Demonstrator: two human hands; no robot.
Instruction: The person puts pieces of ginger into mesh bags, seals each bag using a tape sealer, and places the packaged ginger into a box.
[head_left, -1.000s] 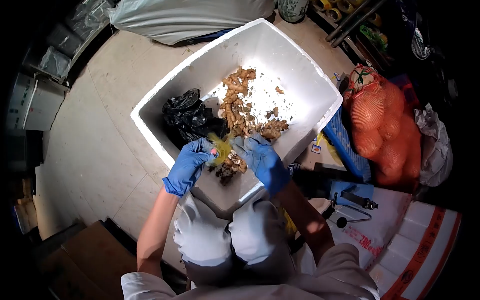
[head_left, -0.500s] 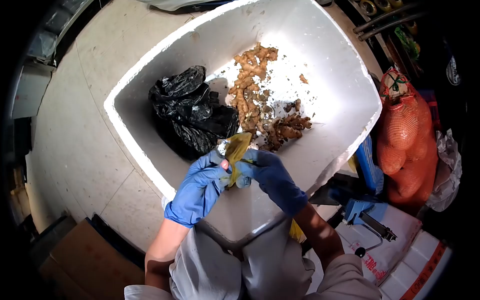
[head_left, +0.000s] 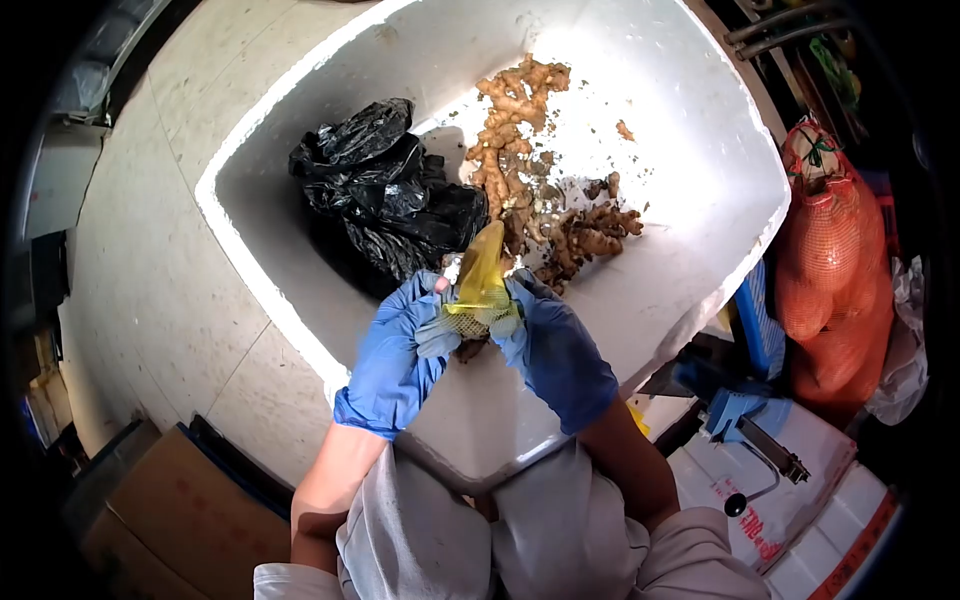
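Note:
Both of my hands wear blue gloves and pinch a yellow mesh bag [head_left: 482, 275] between them, over the near side of a white foam box [head_left: 690, 255]. My left hand [head_left: 392, 345] grips the bag's left edge; a bare fingertip pokes out of that glove. On the opposite edge, my right hand [head_left: 560, 350] has its fingers closed. The netting is stretched between the fingers, and its narrow end points up and away from me. Beyond the hands, several ginger roots [head_left: 500, 130] lie on the box floor among crumbs of soil. A crumpled black plastic bag [head_left: 390, 200] sits to their left.
Right of the box stand a red net sack [head_left: 835, 280] with large round shapes inside and a blue clamp-like device with a crank [head_left: 745, 425] on white cartons [head_left: 800, 510]. A brown cardboard box [head_left: 190, 510] lies at lower left on the tiled floor [head_left: 150, 300].
The yellow mesh bag was bunched up and is now spread wider, with its netting showing. My hands have moved slightly apart. The view has shifted a little.

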